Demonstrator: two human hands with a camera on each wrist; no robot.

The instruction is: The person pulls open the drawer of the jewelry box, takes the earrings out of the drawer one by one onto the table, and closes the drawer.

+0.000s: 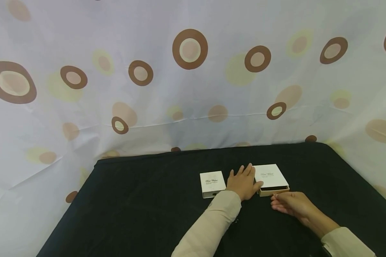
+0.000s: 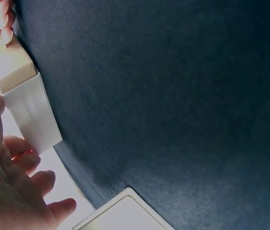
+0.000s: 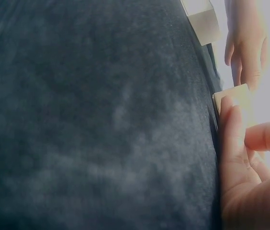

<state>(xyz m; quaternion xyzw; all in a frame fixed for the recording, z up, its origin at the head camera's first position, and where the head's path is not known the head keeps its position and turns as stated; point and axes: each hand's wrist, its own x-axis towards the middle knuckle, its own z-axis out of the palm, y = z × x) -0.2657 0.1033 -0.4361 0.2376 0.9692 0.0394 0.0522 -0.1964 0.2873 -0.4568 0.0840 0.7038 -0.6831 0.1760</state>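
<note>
A white drawer box (image 1: 270, 175) with script lettering lies on the black cloth, its tan inner drawer (image 1: 273, 192) sticking out a little toward the person. My left hand (image 1: 242, 184) reaches along the box's left side, fingers extended, thumb near its front corner. In the left wrist view the thumb and a fingertip lie at the white sleeve (image 2: 34, 112). At the drawer's front edge my right hand (image 1: 292, 205) pinches it between thumb and fingers. The right wrist view shows these fingertips at the pale drawer (image 3: 238, 93).
A smaller white box (image 1: 212, 181) with similar lettering stands just left of the left hand. Black cloth (image 1: 132, 207) covers the table. Behind it hangs a white curtain (image 1: 161, 100) with brown and yellow circles.
</note>
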